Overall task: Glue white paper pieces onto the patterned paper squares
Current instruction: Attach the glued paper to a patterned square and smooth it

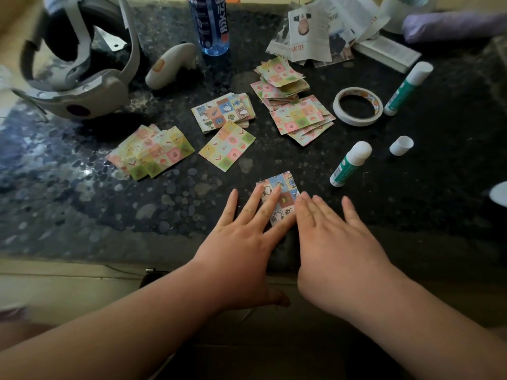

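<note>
Two flat hands press one patterned square (280, 183).
The left hand (241, 237) and the right hand (329, 237) grasp nothing; their straight fingers lie on it, probably to fix the glue.

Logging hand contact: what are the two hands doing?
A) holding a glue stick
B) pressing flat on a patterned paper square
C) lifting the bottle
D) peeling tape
B: the left hand and right hand lie with straight fingers on the patterned paper square.

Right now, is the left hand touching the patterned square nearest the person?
Touching. Head view: fingers of the left hand lie straight across the patterned square.
</note>
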{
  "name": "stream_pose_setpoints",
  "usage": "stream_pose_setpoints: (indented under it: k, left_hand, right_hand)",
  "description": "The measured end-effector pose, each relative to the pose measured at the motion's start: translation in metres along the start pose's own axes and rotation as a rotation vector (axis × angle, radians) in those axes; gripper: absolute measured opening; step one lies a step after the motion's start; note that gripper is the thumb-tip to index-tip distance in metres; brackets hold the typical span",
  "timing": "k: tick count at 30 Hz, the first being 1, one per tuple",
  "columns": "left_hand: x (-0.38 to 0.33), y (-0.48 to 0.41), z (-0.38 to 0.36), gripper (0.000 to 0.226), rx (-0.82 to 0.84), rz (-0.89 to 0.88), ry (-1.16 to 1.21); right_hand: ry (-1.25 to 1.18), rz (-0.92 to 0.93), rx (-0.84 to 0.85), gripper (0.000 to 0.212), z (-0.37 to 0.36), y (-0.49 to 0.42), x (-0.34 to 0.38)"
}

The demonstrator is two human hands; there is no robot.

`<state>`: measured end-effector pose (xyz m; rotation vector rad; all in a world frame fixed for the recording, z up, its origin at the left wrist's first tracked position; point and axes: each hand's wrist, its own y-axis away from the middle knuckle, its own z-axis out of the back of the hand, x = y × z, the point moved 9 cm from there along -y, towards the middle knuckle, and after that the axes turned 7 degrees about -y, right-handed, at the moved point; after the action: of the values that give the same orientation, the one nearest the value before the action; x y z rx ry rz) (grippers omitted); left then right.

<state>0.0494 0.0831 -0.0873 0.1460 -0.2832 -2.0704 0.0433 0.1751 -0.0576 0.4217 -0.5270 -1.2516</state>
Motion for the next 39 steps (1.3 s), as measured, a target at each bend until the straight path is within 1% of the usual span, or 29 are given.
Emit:
stream_pose_setpoints:
  k: [2,4,7,10,16,20,25,27,29,30,32,33,34,35,36,39]
  left_hand:
    - [-0.001,0.006,-0.001,0.137,0.01,0.011,0.016]
    - [-0.004,0.01,-0.002,0.138,0.03,0.007,0.027]
    - [-0.009,0.01,-0.002,0.137,0.076,-0.008,-0.025]
    - [-0.012,0.008,-0.004,0.136,0.151,-0.026,-0.096]
    - [-0.011,0.007,-0.007,0.135,0.198,-0.037,-0.103]
    - [-0.012,0.007,-0.005,0.134,0.179,-0.043,-0.071]
    - [-0.013,0.008,0.0,0.134,0.132,-0.024,-0.039]
    - [-0.012,0.008,0.004,0.123,0.07,0.005,0.028]
    - [-0.011,0.009,0.009,0.104,-0.008,0.035,0.097]
    - [-0.01,0.011,0.009,0.097,-0.03,0.043,0.11]
    - [-0.012,0.013,0.011,0.095,-0.051,0.044,0.132]
    - [-0.012,0.014,0.012,0.094,-0.059,0.045,0.139]
    - [-0.012,0.014,0.012,0.093,-0.071,0.048,0.13]
    - [-0.013,0.015,0.015,0.09,-0.091,0.048,0.107]
    - [-0.014,0.015,0.018,0.084,-0.123,0.045,0.084]
    - [-0.019,0.013,0.027,0.065,-0.24,0.034,0.055]
  right_hand:
    - [-0.031,0.031,-0.041,0.099,0.004,-0.001,0.003]
    - [-0.07,0.113,-0.071,0.097,0.006,-0.005,0.014]
    - [-0.098,0.171,-0.055,0.099,0.003,-0.016,0.023]
    - [-0.031,0.145,-0.064,0.098,0.003,-0.031,0.021]
    - [0.031,0.087,-0.068,0.094,0.009,-0.04,0.024]
    - [0.105,0.023,-0.029,0.092,0.0,-0.027,0.026]
    - [0.099,-0.032,-0.065,0.09,0.019,-0.032,0.017]
    - [0.085,-0.018,-0.064,0.088,0.021,-0.031,0.016]
    - [0.058,0.012,-0.061,0.089,0.018,-0.025,0.018]
    - [0.041,0.033,-0.045,0.09,0.017,-0.02,0.019]
    - [-0.02,0.061,0.009,0.091,0.016,-0.01,0.019]
    - [-0.082,0.066,0.012,0.084,0.02,-0.005,0.016]
    - [-0.145,0.07,-0.024,0.072,0.026,0.0,0.011]
    - [-0.196,0.072,-0.088,0.059,0.034,0.003,0.004]
    - [-0.241,0.067,-0.146,0.052,0.041,0.005,-0.004]
    - [-0.428,0.059,-0.203,0.044,0.047,0.005,-0.019]
